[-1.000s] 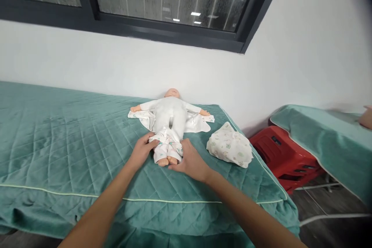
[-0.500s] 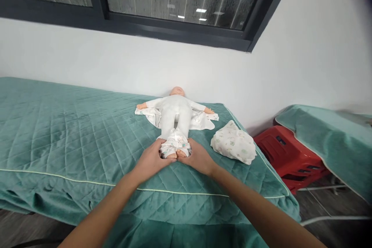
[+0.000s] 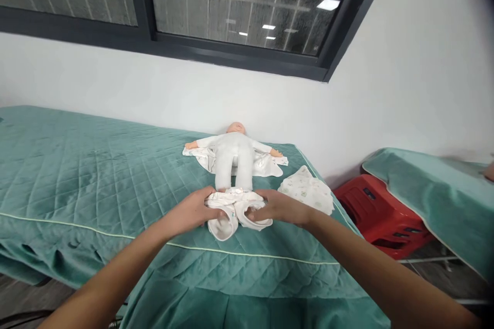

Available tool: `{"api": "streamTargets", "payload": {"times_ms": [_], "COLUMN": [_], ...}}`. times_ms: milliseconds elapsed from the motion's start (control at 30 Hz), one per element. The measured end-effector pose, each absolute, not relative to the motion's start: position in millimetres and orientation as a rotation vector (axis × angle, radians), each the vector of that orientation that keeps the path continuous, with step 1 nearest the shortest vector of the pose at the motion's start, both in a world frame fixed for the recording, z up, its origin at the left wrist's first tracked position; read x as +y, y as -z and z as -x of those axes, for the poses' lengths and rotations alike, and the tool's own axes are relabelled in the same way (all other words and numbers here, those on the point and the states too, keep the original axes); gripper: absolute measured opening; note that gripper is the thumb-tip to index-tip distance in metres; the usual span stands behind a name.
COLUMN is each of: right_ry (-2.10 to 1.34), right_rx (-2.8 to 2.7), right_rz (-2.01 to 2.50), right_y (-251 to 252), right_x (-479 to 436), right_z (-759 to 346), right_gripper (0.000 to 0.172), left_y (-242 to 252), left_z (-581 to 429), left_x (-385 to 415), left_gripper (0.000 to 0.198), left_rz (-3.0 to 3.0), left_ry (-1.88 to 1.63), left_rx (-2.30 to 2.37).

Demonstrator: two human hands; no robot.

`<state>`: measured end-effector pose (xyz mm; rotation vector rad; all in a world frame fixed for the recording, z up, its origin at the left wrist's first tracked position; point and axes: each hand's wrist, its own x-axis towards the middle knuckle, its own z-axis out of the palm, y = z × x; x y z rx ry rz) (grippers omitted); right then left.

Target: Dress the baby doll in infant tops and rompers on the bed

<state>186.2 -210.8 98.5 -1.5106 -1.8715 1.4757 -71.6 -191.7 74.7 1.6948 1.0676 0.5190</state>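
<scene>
A baby doll (image 3: 234, 150) with a white cloth body lies on its back, arms spread, head by the wall. Under its torso and arms is an opened white printed baby top (image 3: 266, 165). Just below its legs, my left hand (image 3: 196, 212) and my right hand (image 3: 276, 206) grip either side of a pair of white printed baby pants (image 3: 233, 198). The two cuffs of the pants face me as round openings. My thumbs press on the cuffs; the other fingers are mostly hidden. The doll's feet are hidden behind the pants.
A crumpled white printed cloth (image 3: 306, 191) lies right of the doll on the green quilted bed cover (image 3: 96, 180). Red plastic stools (image 3: 382, 216) stand beyond the bed's right edge, by another green-covered bed (image 3: 436, 175). Part of another person's hand (image 3: 489, 171) shows at the far right.
The pants have come off the doll's feet and moved slightly towards me, held by both hands. The doll's legs now show bare of them, and the hands are a little farther apart.
</scene>
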Motion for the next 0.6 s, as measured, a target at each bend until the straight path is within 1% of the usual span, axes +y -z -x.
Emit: {"api": "streamTargets", "payload": {"times_ms": [100, 267, 367, 433, 500, 600], "right_ry": [-1.655, -1.696, -1.696, -1.634, -1.502, -1.258], "right_rx": [-1.837, -1.902, -1.933, -1.984, -2.086, -2.254], "right_rz": [1.395, 1.298, 1.251, 1.235, 1.25, 1.285], "right_y": [-117, -136, -144, -152, -162, -183], "right_x": [-217, -226, -227, -226, -224, -219], "right_z": [-188, -187, -190, -194, -197, -199], "right_gripper": [0.045, 0.036, 0.033, 0.032, 0.033, 0.039], "left_y": [-95, -113, -120, -129, -144, -174], "left_z": [81, 95, 99, 102, 107, 114], "left_x": [-198, -202, -203, -202, -198, -192], "left_gripper": [0.03, 0.027, 0.026, 0.025, 0.025, 0.027], "left_rz": [-1.682, -1.732, -1.741, -1.784, -1.85, -1.959], "left_ry": [-0.416, -0.335, -0.339, -0.332, -0.29, -0.213], "left_rx": [0.997, 0.89, 0.879, 0.869, 0.833, 0.747]}}
